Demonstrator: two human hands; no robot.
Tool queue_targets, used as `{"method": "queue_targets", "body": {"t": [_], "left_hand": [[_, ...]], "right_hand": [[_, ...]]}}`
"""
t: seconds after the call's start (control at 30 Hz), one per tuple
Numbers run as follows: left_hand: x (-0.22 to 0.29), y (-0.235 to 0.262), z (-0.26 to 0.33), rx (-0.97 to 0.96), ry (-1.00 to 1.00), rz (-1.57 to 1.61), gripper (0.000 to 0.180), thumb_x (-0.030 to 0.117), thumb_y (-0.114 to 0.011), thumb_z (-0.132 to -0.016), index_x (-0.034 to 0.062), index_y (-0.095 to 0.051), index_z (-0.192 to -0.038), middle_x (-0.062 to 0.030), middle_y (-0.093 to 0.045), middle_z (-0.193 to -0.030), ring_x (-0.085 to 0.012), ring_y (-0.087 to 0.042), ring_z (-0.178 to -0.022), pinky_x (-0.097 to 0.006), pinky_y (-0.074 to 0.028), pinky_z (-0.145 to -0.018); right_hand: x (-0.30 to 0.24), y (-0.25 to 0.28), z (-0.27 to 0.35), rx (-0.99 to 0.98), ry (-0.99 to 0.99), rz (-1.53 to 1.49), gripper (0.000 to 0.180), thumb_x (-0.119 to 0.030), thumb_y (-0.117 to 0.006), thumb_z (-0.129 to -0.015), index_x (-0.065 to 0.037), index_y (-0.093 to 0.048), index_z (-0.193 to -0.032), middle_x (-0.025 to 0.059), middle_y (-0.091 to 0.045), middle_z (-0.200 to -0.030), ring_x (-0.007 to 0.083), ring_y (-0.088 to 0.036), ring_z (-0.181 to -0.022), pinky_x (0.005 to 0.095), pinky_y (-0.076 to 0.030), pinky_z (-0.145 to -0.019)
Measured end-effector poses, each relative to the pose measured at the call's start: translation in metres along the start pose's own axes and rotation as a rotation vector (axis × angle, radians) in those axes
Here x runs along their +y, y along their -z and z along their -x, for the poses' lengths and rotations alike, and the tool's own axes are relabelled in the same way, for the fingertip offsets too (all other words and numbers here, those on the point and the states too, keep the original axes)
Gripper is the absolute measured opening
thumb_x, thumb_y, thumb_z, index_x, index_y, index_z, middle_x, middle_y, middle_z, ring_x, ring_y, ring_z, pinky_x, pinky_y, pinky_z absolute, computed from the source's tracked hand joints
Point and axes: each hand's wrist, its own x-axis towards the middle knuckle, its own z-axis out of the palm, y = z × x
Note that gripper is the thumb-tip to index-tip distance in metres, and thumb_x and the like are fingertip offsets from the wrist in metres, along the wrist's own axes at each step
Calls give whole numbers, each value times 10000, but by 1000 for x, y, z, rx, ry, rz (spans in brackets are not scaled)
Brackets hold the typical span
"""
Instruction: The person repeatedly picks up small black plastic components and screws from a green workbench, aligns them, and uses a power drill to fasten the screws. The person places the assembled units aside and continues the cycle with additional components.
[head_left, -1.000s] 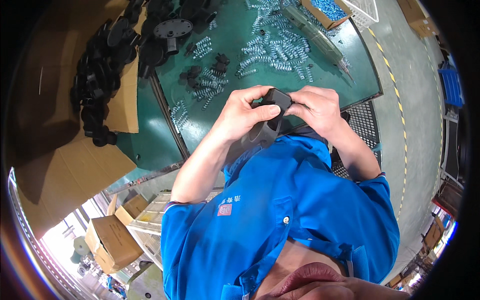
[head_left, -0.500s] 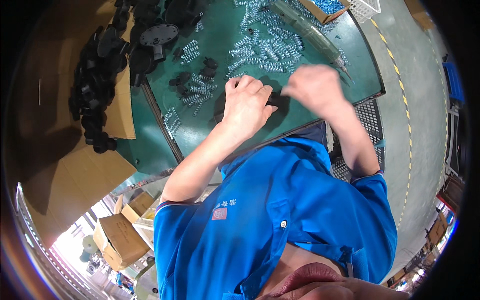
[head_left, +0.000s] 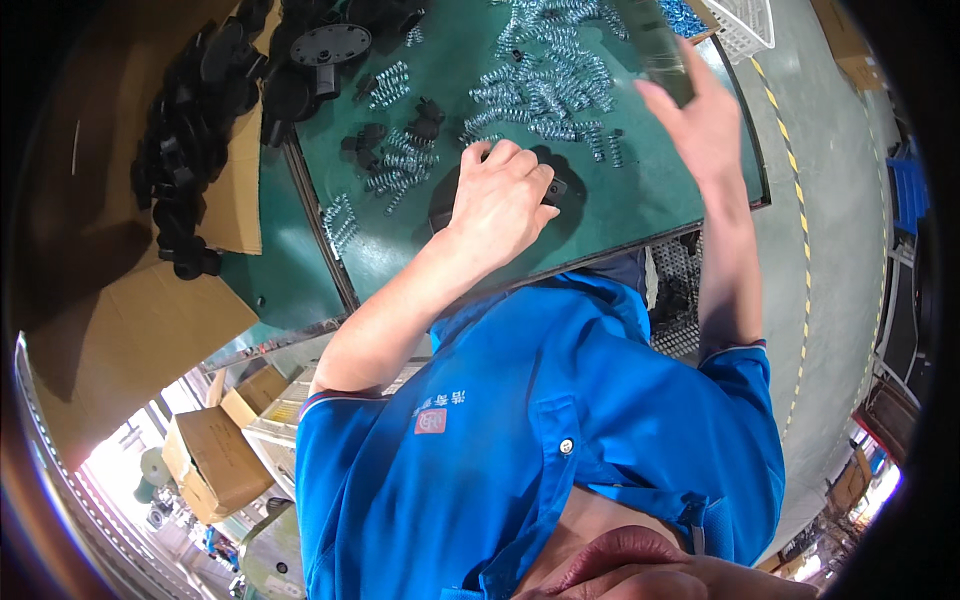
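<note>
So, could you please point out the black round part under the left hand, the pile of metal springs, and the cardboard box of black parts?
black round part (head_left: 560, 195), head view, its right edge beside the knuckles.
pile of metal springs (head_left: 545, 95), head view, middle of the heap.
cardboard box (head_left: 240, 190), head view, its inner flap.

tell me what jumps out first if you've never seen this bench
The green bench strewn with small metal springs at its far side. The left hand presses on a black round part near the front edge, while the right hand is raised at the bench's right side. At far left, a cardboard box holds a heap of black parts.
</note>
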Motion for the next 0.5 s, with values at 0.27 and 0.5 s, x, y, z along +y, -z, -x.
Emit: {"method": "queue_targets", "body": {"t": [0.27,0.5], "left_hand": [[-3,-5,1,11,27,16,386,232,-836,-648,97,-704,-984,-6,-627,-915,-211,-583,-1005,-434,-397,-962],[-1,-6,2,-20,75,34,372,238,-833,-654,115,-697,-977,0,-612,-917,-211,-573,-1014,-448,-394,-970]], "right_hand": [[-65,-9,39,40,284,-1078,725,-90,-720,-840,-1,-246,-1381,166,-490,-1024,301,-654,-771,390,-553,-693],[-50,-42,45,-12,281,-1000,580,-60,-668,-851,15,-281,-1277,159,-486,-1019,238,-647,-717,327,-545,-609]]}}
